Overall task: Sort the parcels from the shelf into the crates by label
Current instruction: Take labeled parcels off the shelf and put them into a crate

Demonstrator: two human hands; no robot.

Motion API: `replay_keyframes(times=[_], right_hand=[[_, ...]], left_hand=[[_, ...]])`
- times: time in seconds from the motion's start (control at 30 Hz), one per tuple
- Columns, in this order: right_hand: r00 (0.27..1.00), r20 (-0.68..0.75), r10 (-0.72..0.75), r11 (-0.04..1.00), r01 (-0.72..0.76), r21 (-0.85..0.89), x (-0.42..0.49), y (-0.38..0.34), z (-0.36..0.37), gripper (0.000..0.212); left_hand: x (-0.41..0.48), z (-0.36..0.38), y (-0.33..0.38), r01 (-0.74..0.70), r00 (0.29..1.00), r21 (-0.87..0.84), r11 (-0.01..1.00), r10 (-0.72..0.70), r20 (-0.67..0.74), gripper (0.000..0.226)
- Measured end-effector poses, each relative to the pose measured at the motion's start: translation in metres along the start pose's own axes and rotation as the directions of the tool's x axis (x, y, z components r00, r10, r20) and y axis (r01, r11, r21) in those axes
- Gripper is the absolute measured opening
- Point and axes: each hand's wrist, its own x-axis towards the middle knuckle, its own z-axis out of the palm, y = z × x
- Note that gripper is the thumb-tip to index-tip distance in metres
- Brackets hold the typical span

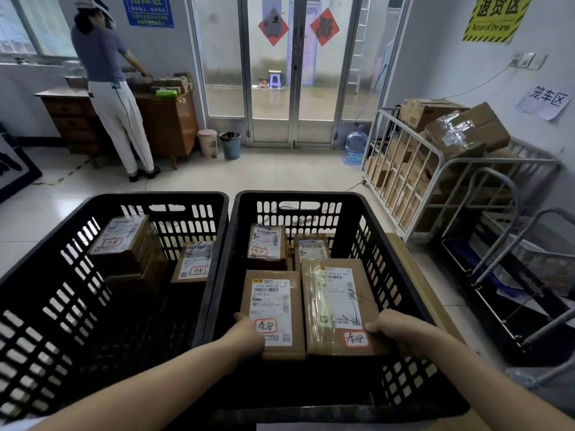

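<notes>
Both hands are inside the right crate (384, 276), each on one parcel. The left hand (249, 335) holds the near left corner of the narrow parcel (273, 312). Its thumb lies along the side and the other fingers are hidden under the box. The right hand (395, 329) grips the near right edge of the wide parcel (339, 306), with the thumb on top and the fingers curled round the side.

Each of these two parcels carries a red-framed tag with the handwriting 泰安. The narrow one also shows a printed code that begins with "210A". A far parcel (266, 244) in the same crate has the tag 泰安 too. On the parcel beside it (312, 248) the lower part is covered by the wide parcel, so no tag can be seen.

In the left crate (46, 321), a stacked parcel (119, 241) and a low parcel (193, 262) are both marked 济南.

On the wall, a yellow sign (497, 17) says 退货区 and "Return of the area", and a paper sheet (546, 99) says 笼车区. A blue sign (149, 9) is cut off at the top, and its small text is not readable.
</notes>
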Motion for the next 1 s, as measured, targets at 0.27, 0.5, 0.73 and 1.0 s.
replay_keyframes(times=[0.27,0.5,0.73,1.0], right_hand=[[0.994,-0.058,-0.094,0.985,0.084,-0.151,-0.01,0.005,0.005,0.021],[0.812,-0.058,-0.581,0.534,0.327,-0.78,-0.022,0.012,0.014,0.089],[0.787,0.074,-0.613,0.425,0.407,-0.809,-0.019,0.001,0.009,0.081],[0.803,0.091,-0.59,0.388,0.38,-0.84,-0.008,0.002,0.012,0.085]], left_hand=[[0.009,-0.004,0.001,0.024,0.998,-0.098,0.995,-0.019,0.057,0.073],[-0.001,-0.016,0.002,-0.378,0.916,0.469,0.798,0.397,0.063,0.102],[0.014,-0.021,0.009,-0.41,0.906,0.601,0.686,0.383,0.181,0.104],[0.021,-0.019,0.012,-0.401,0.911,0.63,0.665,0.361,0.199,0.105]])
